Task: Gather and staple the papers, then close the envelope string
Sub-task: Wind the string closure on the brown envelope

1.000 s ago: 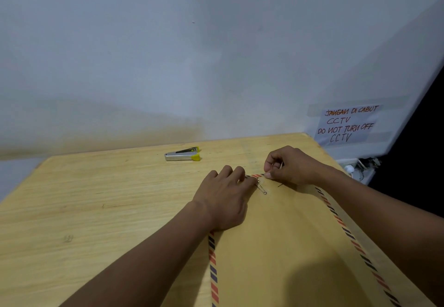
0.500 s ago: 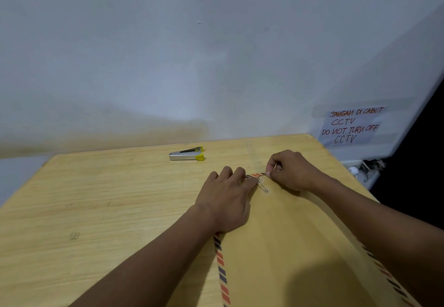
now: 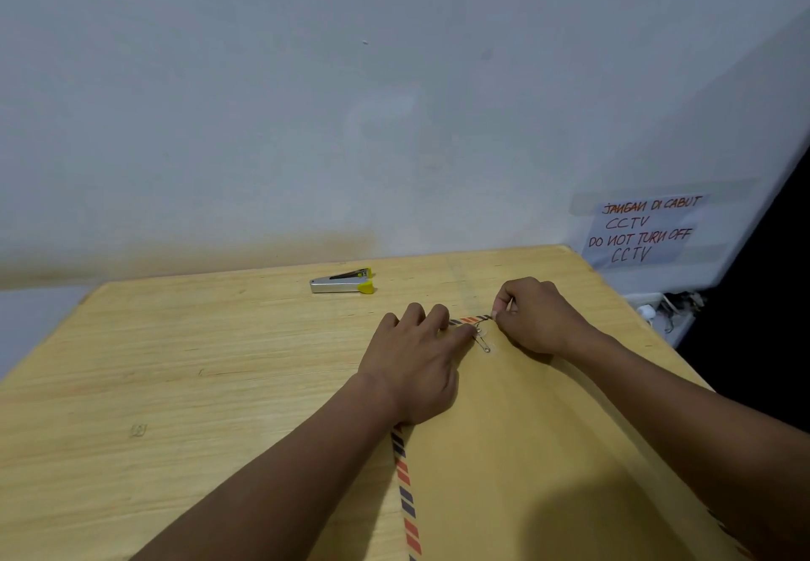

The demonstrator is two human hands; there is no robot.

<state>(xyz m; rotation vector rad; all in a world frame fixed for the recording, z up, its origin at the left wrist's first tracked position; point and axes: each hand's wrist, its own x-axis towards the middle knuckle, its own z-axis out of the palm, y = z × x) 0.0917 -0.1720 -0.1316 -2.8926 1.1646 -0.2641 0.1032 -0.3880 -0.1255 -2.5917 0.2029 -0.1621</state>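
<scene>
Two hands meet at the envelope (image 3: 526, 451) clasp — string closing in hand.
Left hand (image 3: 416, 367) presses flat beside the buttons (image 3: 482, 332); right hand (image 3: 534, 319) pinches the string (image 3: 484, 340) just beyond them.

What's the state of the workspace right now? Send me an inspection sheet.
Surface: wooden table, the envelope lies flat on it.
Job's things: envelope with a striped border; string runs between its clasp buttons; stapler lies apart, near the wall; papers not seen.
Clutter: nothing seen.
Hands: left hand presses flat on the envelope beside the clasp buttons; right hand pinches the string.
Cables: wires past the table's far right corner.
Surroundings: white wall, taped CCTV note.
</scene>
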